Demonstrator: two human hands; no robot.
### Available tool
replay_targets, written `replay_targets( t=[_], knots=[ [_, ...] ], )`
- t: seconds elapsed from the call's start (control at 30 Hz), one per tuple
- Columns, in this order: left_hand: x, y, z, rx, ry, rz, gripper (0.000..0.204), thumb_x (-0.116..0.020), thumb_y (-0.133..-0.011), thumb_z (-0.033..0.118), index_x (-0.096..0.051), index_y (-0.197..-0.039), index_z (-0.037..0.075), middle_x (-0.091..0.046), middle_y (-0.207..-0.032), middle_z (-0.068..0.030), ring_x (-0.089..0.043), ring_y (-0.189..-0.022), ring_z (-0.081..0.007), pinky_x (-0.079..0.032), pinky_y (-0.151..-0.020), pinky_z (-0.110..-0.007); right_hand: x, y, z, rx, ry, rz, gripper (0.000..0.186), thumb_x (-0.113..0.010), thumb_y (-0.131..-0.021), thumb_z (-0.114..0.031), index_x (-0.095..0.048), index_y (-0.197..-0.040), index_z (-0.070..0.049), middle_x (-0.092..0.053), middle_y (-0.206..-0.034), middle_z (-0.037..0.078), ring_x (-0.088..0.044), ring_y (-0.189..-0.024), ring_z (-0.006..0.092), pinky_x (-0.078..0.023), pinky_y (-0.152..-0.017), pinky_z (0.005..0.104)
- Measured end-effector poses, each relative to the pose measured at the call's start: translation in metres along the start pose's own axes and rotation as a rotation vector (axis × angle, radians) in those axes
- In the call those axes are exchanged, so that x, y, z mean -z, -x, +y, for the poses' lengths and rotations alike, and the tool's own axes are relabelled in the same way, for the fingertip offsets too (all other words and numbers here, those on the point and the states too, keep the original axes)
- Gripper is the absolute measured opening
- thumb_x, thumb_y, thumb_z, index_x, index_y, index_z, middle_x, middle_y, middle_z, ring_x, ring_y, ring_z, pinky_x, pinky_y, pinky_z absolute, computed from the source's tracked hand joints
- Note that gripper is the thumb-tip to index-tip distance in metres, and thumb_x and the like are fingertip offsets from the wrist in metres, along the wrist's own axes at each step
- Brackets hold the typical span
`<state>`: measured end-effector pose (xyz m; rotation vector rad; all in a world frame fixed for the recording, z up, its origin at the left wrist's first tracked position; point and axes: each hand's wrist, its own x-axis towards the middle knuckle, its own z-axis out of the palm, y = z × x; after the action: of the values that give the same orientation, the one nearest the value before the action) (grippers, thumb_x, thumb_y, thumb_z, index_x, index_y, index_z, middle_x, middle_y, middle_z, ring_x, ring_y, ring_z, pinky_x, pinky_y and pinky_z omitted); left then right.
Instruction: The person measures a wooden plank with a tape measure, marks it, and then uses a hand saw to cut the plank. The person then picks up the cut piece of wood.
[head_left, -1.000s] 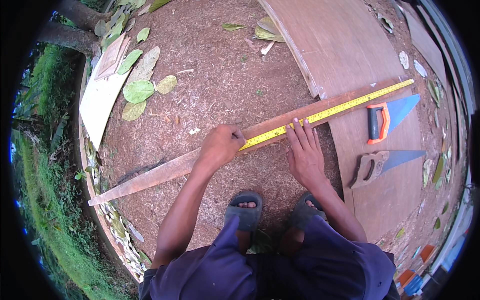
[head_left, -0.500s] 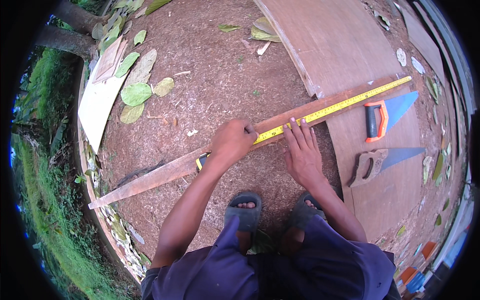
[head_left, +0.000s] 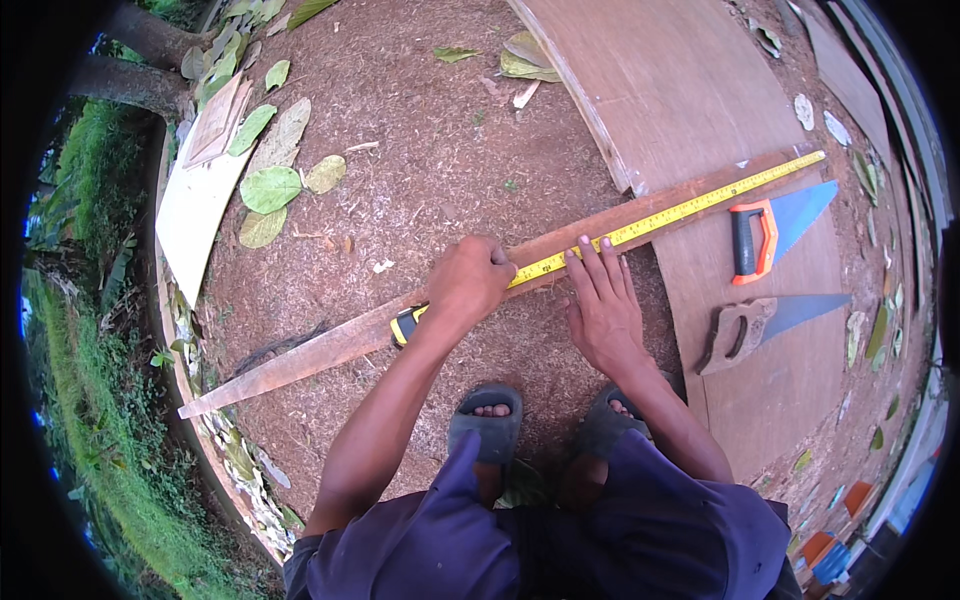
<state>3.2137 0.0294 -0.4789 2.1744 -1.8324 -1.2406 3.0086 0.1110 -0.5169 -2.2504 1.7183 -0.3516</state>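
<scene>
Diagonally — tape measure (head_left: 668, 214) along plank (head_left: 330, 345)

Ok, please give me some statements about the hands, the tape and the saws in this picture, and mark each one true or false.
1. The left hand is closed over the tape measure case on the long wooden plank. True.
2. The right hand holds a saw. False: it lies flat, fingers spread, on the plank beside the yellow tape.
3. The yellow tape is drawn out along the plank toward the upper right. True.
4. Both saws have orange handles. False: one saw has an orange and black handle, the other saw a brown wooden one.
5. The saws lie on the bare soil. False: they lie on a plywood sheet.
</scene>
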Motion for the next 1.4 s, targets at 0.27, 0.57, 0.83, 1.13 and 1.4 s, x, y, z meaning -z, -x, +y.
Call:
replay_targets(
  t=[0.27,0.57,0.83,1.13,1.4],
  knots=[
    [0.002,-0.005,-0.005,-0.045,0.012,-0.044,0.017,-0.074,-0.083,0.020,-0.075,-0.088,0.003,-0.074,-0.090,-0.0209,-0.072,-0.089,-0.0365,-0.054,-0.086,-0.046,-0.002,0.000,0.001,0.020,-0.008,-0.009,0.073,-0.067,-0.085,-0.009,-0.040,-0.152,-0.005,-0.033,-0.161,0.018,-0.025,-0.152,0.0405,-0.026,-0.123,0.0537],
    [0.005,-0.008,0.002,-0.003,0.010,-0.058,0.021,-0.079,-0.081,0.019,-0.075,-0.085,-0.001,-0.073,-0.081,-0.0193,-0.072,-0.077,-0.0281,-0.054,-0.076,-0.041,-0.003,-0.001,0.005,0.027,-0.002,-0.048,0.073,-0.067,-0.086,-0.011,-0.039,-0.153,-0.005,-0.033,-0.160,0.019,-0.025,-0.152,0.0411,-0.025,-0.123,0.0532],
    [0.001,-0.017,0.001,0.024,0.026,-0.072,0.024,-0.078,-0.077,0.023,-0.074,-0.083,0.000,-0.072,-0.078,-0.0166,-0.069,-0.073,-0.0244,-0.053,-0.073,-0.038,-0.003,0.009,-0.009,0.001,-0.040,0.050,0.063,-0.064,-0.090,-0.013,-0.044,-0.149,-0.005,-0.036,-0.158,0.018,-0.028,-0.151,0.0378,-0.029,-0.120,0.0559],
    [0.008,-0.032,-0.002,-0.001,0.042,-0.178,0.037,-0.078,-0.073,0.030,-0.075,-0.087,-0.004,-0.073,-0.084,-0.0229,-0.072,-0.079,-0.0316,-0.055,-0.076,-0.041,-0.012,0.031,-0.070,0.315,-0.511,-0.155,0.055,-0.064,-0.091,-0.017,-0.049,-0.143,-0.004,-0.059,-0.125,0.019,-0.066,-0.103,0.0362,-0.054,-0.089,0.0475],
    [0.023,-0.045,0.005,0.009,0.061,-0.394,0.043,-0.074,-0.072,0.030,-0.072,-0.095,-0.006,-0.069,-0.087,-0.0154,-0.065,-0.080,-0.0238,-0.050,-0.070,-0.038,-0.013,0.015,-0.104,0.101,-0.834,-0.232,0.076,-0.060,-0.095,-0.019,-0.023,-0.160,-0.009,-0.053,-0.137,0.030,-0.061,-0.113,0.0490,-0.051,-0.095,0.0542]
  ],
)
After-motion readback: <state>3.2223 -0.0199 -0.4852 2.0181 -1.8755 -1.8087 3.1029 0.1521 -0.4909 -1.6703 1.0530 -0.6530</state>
